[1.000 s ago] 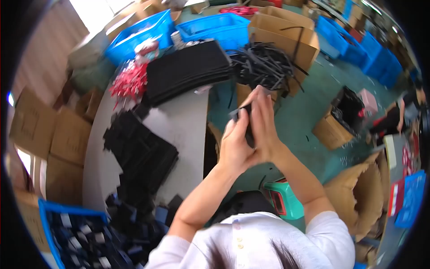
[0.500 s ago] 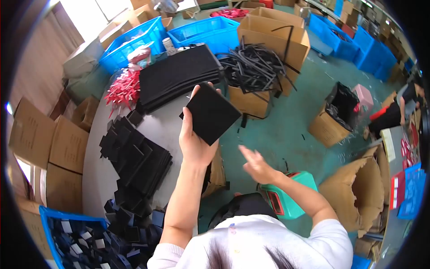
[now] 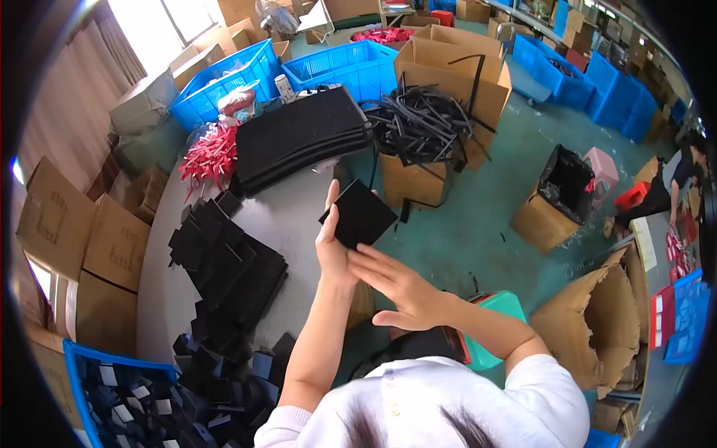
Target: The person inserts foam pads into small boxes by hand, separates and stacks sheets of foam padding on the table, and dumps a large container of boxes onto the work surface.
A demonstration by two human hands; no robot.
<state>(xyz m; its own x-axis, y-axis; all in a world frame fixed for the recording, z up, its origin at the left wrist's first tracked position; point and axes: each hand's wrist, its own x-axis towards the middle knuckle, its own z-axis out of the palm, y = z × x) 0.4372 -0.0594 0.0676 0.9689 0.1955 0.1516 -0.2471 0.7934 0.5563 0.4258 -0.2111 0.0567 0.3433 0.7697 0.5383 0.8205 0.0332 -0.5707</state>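
At the centre of the frame, a flat, black, square panel [image 3: 364,214] is clamped between the thumb and fingers of the left hand [image 3: 334,246]. The right hand [image 3: 407,295], its thumb apart from its extended fingers, lies at the panel's lower edge; contact cannot be told.

You wear a white short-sleeved fabric shirt [image 3: 463,403]; small round buttons [image 3: 391,396] down front, ribbed left cuff [image 3: 294,415]. Black cloth garment [image 3: 414,348] below. Dark hair strands [image 3: 364,429]. Left hand [image 3: 335,243], right hand [image 3: 407,293]: bare.
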